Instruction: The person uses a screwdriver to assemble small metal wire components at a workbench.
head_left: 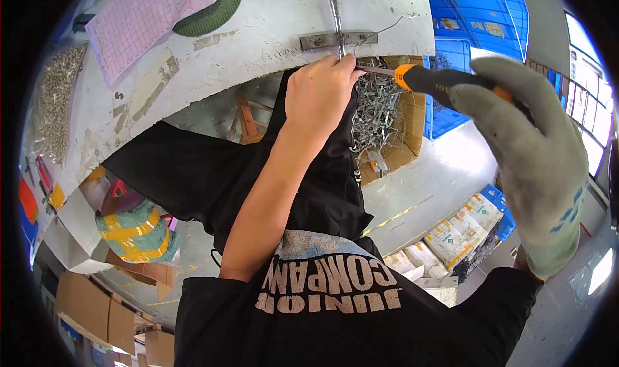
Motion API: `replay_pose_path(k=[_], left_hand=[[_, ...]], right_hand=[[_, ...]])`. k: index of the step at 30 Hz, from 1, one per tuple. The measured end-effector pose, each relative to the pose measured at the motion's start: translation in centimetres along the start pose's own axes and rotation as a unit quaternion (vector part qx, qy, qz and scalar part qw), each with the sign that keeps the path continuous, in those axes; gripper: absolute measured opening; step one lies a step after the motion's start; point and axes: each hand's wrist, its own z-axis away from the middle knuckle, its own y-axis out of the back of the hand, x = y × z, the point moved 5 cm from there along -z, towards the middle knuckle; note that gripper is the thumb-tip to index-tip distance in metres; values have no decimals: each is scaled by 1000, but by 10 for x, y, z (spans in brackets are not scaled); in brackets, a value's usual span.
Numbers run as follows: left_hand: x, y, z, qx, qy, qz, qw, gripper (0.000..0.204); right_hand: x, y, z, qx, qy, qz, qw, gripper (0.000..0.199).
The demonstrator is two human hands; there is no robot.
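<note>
My bare left hand point(317, 95) is closed at the table's front edge, its fingertips pinching the near end of a slim shiny metal rod point(335, 16). The rod lies across a flat metal bar point(314, 41) on the tabletop. In my right hand point(538, 135), which wears a grey glove, is a screwdriver point(431, 82) with a black and orange handle. Its shaft points left, and the tip comes close to my left fingertips; whether it touches the rod is hidden. A thin bent wire point(390, 27) sticks out beside the bar.
Below the table edge, a cardboard box point(412, 125) holds many loose metal parts. Blue crates point(477, 19) stand at the right. On the white table point(258, 57) lie a pink form sheet point(145, 22), a green round mat point(216, 12) and a bag of small parts point(57, 103).
</note>
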Motion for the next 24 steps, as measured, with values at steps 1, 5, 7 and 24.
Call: replay_pose_path(k=[1, 5, 7, 24], left_hand=[[1, 0, -1, -5, 1, 2, 1000, 20], [4, -2, -1, -14, -1, 9, 1000, 20], [3, -1, -3, -1, -7, 5, 1000, 20], [2, 0, -3, -2, -1, 5, 1000, 20]], right_hand=[[-2, 2, 2, -2, -3, 0, 1000, 36], [-17, 10, 0, -14, -20, 58, 998, 39], [-22, 15, -14, -59, -4, 83, 995, 36], [-3, -5, -4, -13, -61, -20, 998, 45]])
